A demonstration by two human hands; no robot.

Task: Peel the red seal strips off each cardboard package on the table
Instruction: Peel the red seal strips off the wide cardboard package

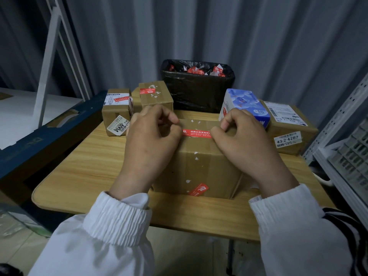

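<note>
Because the wooden table (83,172) is crowded along its far edge, with a black bin (197,92) of red scraps in the middle and smaller boxes (116,112) to either side, I work on the big box (199,168) at the near edge, right in front of me. Both my hands lie on its top. My left hand (151,140) is at the left and my right hand (243,140) at the right, each with the fingers curled under and the tips down on the cardboard.

Between them lies the red strip (196,133), flat on the far part of the top, its long axis running left to right across the brown tape seam. So the strip points straight from one hand to the other: its left end touches my left thumb, and its right end goes under my right fingertips. My fingers hide both ends, so I cannot tell whether either hand has a corner pinched or only presses on it.

I judge the right hand better placed to lift an end. The pull should then go leftward along the strip, with the left hand holding the box down. A second red strip (199,189) sits tilted on the near face of the same box, below both wrists.
</note>
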